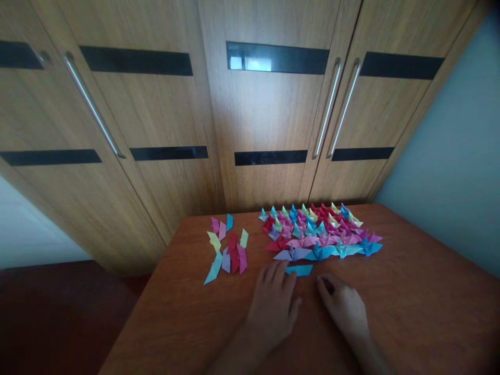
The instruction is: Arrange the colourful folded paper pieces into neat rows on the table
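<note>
My left hand point(273, 299) lies over the table with its fingers stretched forward and slightly apart. Just past its fingertips is a flat blue folded paper piece point(300, 270), its left end close to my index finger; whether they touch I cannot tell. To the right, my right hand point(346, 304) rests with its fingers curled and the thumb side facing the blue piece. Nothing shows in its grip, though the inside of the fingers is hidden. Behind the blue piece stand rows of colourful origami cranes point(312, 232), the front row blue, turquoise and lilac.
Several flat folded paper pieces point(234, 255) in red, pink, yellow, blue and lilac lie on the left of the brown wooden table point(167, 307). A wooden wardrobe point(269, 114) with metal handles stands right behind the table. A pale wall point(449, 166) is on the right.
</note>
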`<state>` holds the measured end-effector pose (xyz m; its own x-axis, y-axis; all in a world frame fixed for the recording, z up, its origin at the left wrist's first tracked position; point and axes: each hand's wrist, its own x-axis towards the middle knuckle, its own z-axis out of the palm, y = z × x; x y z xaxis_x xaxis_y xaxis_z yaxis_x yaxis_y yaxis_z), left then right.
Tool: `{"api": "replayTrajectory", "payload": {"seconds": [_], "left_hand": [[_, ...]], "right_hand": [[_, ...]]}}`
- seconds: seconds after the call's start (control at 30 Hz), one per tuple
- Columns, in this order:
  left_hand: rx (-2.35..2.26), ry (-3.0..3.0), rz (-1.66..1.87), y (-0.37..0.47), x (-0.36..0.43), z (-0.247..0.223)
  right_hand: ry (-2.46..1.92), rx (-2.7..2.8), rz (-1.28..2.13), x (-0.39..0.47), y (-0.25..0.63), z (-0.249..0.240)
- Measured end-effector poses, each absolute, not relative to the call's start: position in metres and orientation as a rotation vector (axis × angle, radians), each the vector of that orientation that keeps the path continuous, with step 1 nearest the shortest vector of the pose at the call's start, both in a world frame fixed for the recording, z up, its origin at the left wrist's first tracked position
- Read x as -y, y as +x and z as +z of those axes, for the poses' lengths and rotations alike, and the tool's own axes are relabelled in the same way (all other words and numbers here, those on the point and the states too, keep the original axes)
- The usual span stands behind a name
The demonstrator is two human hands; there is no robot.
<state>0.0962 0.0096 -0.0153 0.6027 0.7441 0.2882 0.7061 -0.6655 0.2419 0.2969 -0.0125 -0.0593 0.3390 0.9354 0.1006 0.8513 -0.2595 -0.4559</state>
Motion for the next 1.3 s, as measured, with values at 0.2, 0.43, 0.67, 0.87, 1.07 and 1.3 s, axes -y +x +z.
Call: {"api": "replayTrajectory", "payload": {"seconds": [0.2, 0.43, 0.67, 0.87, 1.07, 1.3], "left_hand": [[-1.89, 2.555, 0.54, 0.005, -0.047, -0.012], [-2.083, 2.335, 0.378, -0.041, -0.063, -0.022], [-2.062, 2.287, 0.393, -0.04, -0.062, -0.02], [-1.898, 2.178, 0.626, -0.061, -0.066, -0.022], [-1.744, 1.846, 0.907, -0.061, -0.067, -0.018], [-1.294, 1.438, 0.979, -0.011, -0.051, 0.003]], "right_hand": [[-2.15, 1.547, 0.245, 0.013, 0.298, -0.064], [-2.156, 1.556, 0.278, 0.013, 0.298, -0.063], [-2.124, 1.563, 0.263, 0.014, 0.298, -0.062], [-2.132, 1.571, 0.265, 0.013, 0.298, -0.063], [-2.091, 1.543, 0.26, 0.013, 0.299, -0.063], [-1.663, 1.496, 0.518, 0.017, 0.269, -0.045]]}}
